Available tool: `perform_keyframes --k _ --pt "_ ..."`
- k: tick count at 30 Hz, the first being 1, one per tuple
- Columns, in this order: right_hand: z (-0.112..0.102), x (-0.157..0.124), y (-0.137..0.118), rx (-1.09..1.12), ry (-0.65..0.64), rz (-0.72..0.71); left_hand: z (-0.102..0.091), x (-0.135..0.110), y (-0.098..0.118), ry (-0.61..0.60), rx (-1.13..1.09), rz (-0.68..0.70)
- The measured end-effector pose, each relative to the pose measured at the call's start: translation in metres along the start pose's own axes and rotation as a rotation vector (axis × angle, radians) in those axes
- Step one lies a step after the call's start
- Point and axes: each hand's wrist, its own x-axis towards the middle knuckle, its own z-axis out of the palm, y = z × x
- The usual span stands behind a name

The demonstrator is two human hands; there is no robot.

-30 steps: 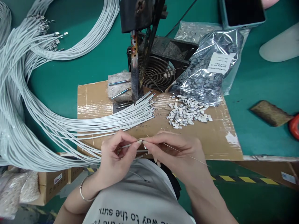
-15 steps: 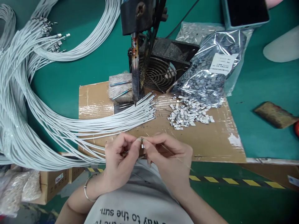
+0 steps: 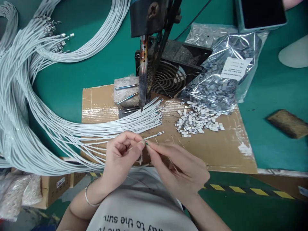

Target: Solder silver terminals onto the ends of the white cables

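Now my left hand pinched shut on white wire, its end poking out over cardboard; my right hand fingertips closed against it, contents too small to tell. Risk: slack pinch, wire slips back into wire bundle.

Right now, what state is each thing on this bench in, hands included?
left hand, pinched shut on a white wire end.
right hand, pinched shut at the left's fingertips.
foil bag, open, lying on its side.
metal terminals, spilled loose on the cardboard.
soldering iron, hanging tip down.
fan, spinning or not, cannot tell.
phone, screen dark.
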Motion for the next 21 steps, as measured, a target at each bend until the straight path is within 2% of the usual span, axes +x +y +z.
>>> perform_keyframes --k 3,5,7,10,13,15,18,21 --pt "-0.014 0.009 0.001 0.046 -0.115 0.094 0.004 0.002 0.004 0.024 0.105 0.034" --pt "-0.023 0.015 0.002 0.006 -0.169 0.097 0.007 0.002 0.007 0.035 0.167 0.068" --pt "-0.029 0.020 0.001 -0.086 -0.233 0.029 0.010 0.002 0.008 0.051 0.207 0.118" --pt "-0.034 0.027 -0.001 -0.230 -0.344 -0.157 0.013 0.001 0.008 0.072 0.271 0.185" --pt "-0.035 0.031 -0.002 -0.298 -0.406 -0.278 0.014 0.001 0.007 0.078 0.339 0.225" --pt "-0.037 0.032 -0.002 -0.294 -0.414 -0.248 0.014 0.001 0.007 0.071 0.368 0.243" --pt "-0.041 0.032 0.000 -0.210 -0.409 -0.118 0.014 0.000 0.006 0.040 0.379 0.224" --pt "-0.045 0.029 0.002 -0.093 -0.342 0.026 0.012 -0.002 0.003 0.027 0.335 0.196"
